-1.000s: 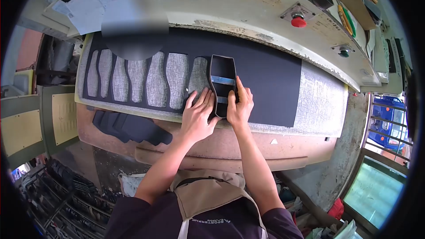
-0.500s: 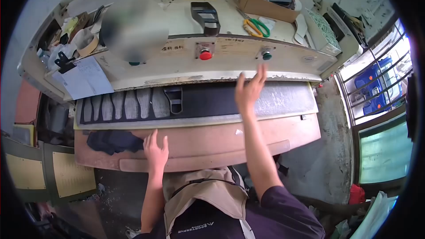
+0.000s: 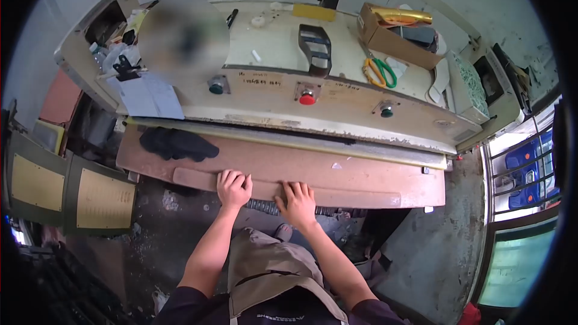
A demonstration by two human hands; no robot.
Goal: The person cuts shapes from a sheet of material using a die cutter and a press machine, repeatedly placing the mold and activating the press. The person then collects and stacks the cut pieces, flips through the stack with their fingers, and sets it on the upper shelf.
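Observation:
Both hands are at the front of a brown board [image 3: 373, 171]. My left hand [image 3: 233, 188] curls its fingers over the raised wooden strip [image 3: 355, 198] along the board's front edge. A short way to the right, my right hand [image 3: 297, 203] hooks its fingers over the same strip, thumb at the front edge. Behind them, only the front edge of a pale cutting pad [image 3: 385, 151] shows under the machine's beam [image 3: 259, 105]; the rest is hidden. A dark crumpled cloth [image 3: 177, 144] lies on the board's left part.
On the beam's front are a red button [image 3: 307, 97] and two green buttons, one at the right [image 3: 386, 111]. Atop the machine are a black cutting die [image 3: 315, 50], scissors [image 3: 379, 73] and a cardboard box [image 3: 394, 39]. A clipped paper [image 3: 150, 96] hangs left.
The cutting pad with its black sheet has gone back beneath the beam. My right hand has come down from near the green button; my left moved right, both onto the strip.

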